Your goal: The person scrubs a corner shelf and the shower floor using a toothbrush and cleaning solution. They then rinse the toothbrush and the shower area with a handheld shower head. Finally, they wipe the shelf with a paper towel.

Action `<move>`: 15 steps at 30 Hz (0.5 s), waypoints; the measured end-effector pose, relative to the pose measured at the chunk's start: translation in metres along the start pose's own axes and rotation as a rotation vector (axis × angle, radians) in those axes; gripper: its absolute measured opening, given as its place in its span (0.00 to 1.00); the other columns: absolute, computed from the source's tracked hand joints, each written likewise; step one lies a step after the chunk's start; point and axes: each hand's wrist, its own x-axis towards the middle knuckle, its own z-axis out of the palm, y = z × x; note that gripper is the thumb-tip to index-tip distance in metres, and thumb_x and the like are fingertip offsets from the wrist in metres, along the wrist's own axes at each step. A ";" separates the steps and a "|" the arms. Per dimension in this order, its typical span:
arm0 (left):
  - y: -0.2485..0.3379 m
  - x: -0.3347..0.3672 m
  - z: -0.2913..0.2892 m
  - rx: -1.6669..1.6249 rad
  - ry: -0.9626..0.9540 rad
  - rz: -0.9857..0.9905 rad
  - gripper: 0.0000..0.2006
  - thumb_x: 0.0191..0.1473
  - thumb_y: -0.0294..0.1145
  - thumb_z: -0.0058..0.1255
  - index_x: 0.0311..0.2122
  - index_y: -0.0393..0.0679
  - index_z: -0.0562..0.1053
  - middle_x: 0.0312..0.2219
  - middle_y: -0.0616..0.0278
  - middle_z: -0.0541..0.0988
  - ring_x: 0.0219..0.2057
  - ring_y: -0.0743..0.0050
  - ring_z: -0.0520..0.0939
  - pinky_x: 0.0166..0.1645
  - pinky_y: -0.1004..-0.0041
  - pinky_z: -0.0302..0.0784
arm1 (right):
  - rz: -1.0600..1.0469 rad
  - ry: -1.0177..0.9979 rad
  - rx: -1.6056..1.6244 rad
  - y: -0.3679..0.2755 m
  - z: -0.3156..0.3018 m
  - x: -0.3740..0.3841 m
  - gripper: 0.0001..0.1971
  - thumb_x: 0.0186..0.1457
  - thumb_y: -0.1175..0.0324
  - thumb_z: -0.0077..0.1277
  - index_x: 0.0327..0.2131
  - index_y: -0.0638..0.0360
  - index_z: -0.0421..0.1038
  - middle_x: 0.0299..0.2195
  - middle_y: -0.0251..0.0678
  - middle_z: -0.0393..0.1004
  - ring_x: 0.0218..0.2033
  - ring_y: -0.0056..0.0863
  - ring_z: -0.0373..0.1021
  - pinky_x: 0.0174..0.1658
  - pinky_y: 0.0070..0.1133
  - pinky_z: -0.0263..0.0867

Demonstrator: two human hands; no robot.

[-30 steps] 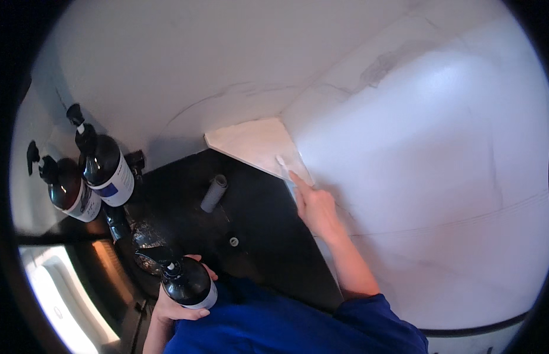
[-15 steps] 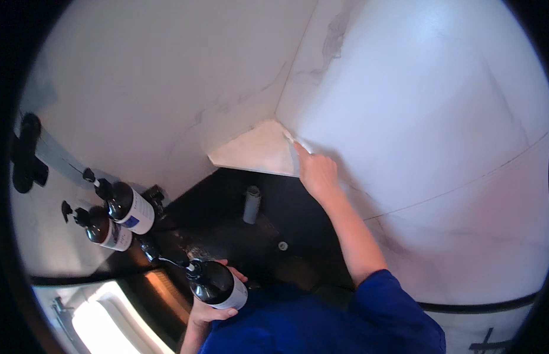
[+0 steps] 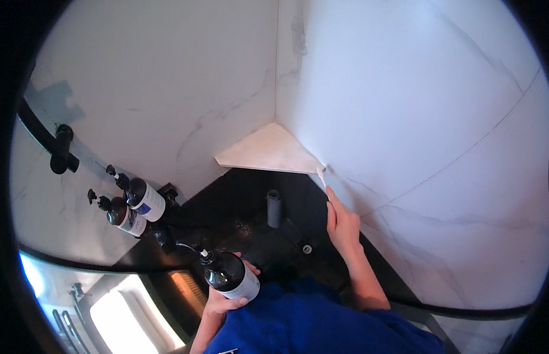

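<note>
Open air above the corner shelf (image 3: 268,148), with walls (image 3: 186,71) closing off its back! Left, two pump bottles (image 3: 144,205) block passage along the wall.

Head fisheye, facing down at hands (image 3: 344,229), seemingly near.

Pale triangular corner shelf (image 3: 271,150) up top, dark floor (image 3: 227,194) below it. Floor's got a grey cylinder (image 3: 274,211) on it plus a little round drain-like fitting (image 3: 307,249) nearby. Two dark pump bottles (image 3: 147,200) sit side by side over left, can't really tell what's under them.
</note>
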 end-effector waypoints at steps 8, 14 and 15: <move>-0.032 -0.037 0.047 -0.004 0.152 0.047 0.52 0.32 0.32 0.76 0.65 0.42 0.59 0.47 0.48 0.77 0.51 0.49 0.80 0.56 0.53 0.75 | -0.087 -0.153 -0.301 0.007 0.029 0.066 0.19 0.60 0.70 0.52 0.55 0.55 0.74 0.22 0.48 0.76 0.24 0.49 0.74 0.31 0.41 0.71; -0.035 -0.089 0.052 0.002 0.282 0.124 0.54 0.34 0.33 0.75 0.67 0.42 0.57 0.48 0.47 0.76 0.52 0.48 0.79 0.57 0.53 0.75 | -0.382 -0.269 -0.308 -0.014 0.061 0.105 0.21 0.58 0.74 0.48 0.56 0.52 0.75 0.25 0.50 0.78 0.27 0.50 0.77 0.32 0.42 0.72; -0.035 -0.096 0.054 -0.008 0.308 0.139 0.53 0.34 0.33 0.74 0.67 0.42 0.56 0.48 0.46 0.76 0.52 0.48 0.79 0.57 0.53 0.75 | -0.366 -0.294 -0.388 -0.015 0.063 0.121 0.22 0.58 0.75 0.48 0.56 0.51 0.75 0.26 0.51 0.79 0.28 0.50 0.77 0.33 0.42 0.72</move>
